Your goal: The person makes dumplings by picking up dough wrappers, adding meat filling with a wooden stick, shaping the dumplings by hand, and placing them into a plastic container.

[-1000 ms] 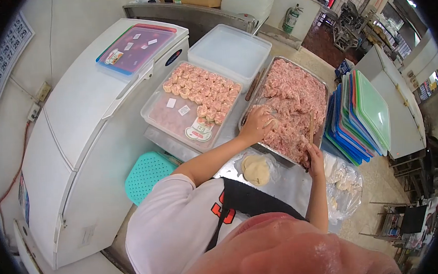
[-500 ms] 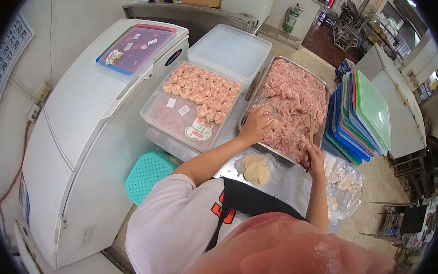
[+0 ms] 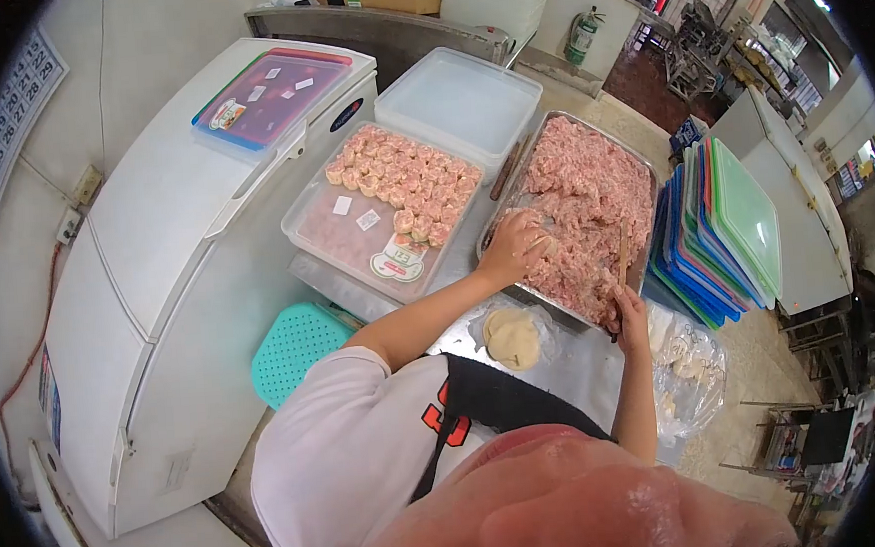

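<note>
A deep metal tray (image 3: 649, 175) holds a mound of pink ground meat (image 3: 587, 179). My left hand (image 3: 516, 247) is over its near left side, fingers curled round something small and pale that I cannot make out. At the near right corner, my right hand (image 3: 631, 320) grips a thin wooden stick (image 3: 624, 247), which lies against the meat. Between my arms, a stack of round dough wrappers (image 3: 512, 338) rests on plastic on the metal table (image 3: 586, 368). To the left, filled dumplings (image 3: 412, 180) stand in rows on a lidded clear plastic box (image 3: 330, 242).
An open plastic container (image 3: 459, 102) stands behind the dumplings. Many-coloured lids (image 3: 720, 226) are stacked right of the tray, with a plastic bag (image 3: 686, 374) nearer me. On the left are a white chest freezer (image 3: 173, 199) and a turquoise perforated stool (image 3: 302, 352).
Almost nothing differs. Both hands keep their places at the tray, with at most a slight shift of the fingers.
</note>
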The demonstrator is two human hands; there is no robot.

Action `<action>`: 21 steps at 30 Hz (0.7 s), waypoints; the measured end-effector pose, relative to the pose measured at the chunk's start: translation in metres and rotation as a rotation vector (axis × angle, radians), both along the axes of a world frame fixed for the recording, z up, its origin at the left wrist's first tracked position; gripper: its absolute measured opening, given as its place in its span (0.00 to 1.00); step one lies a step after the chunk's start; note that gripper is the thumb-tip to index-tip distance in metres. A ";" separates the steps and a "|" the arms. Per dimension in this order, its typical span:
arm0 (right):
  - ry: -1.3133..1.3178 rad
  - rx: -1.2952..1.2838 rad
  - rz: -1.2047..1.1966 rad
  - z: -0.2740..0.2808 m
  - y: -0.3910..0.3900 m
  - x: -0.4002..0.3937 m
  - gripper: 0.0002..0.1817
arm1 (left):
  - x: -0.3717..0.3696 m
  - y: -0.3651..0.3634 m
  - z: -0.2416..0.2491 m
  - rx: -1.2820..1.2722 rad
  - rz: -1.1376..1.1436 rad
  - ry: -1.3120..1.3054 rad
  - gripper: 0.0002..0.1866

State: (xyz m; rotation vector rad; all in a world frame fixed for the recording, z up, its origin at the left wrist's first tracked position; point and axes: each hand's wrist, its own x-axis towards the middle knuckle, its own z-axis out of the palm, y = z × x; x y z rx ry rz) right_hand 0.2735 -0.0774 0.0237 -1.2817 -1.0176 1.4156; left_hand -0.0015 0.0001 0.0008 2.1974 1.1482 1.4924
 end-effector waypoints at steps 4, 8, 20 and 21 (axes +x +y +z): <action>0.007 -0.012 -0.001 0.002 -0.001 -0.001 0.12 | -0.001 -0.002 0.004 -0.026 -0.026 -0.018 0.12; -0.004 -0.006 0.002 0.001 0.000 0.000 0.12 | -0.002 -0.003 0.003 -0.018 -0.034 0.006 0.12; -0.055 -0.011 -0.007 0.003 0.000 -0.002 0.12 | -0.001 0.001 -0.005 -0.069 -0.026 0.018 0.14; -0.056 -0.010 -0.007 0.002 0.001 -0.001 0.12 | -0.001 0.001 -0.005 -0.068 -0.025 0.017 0.14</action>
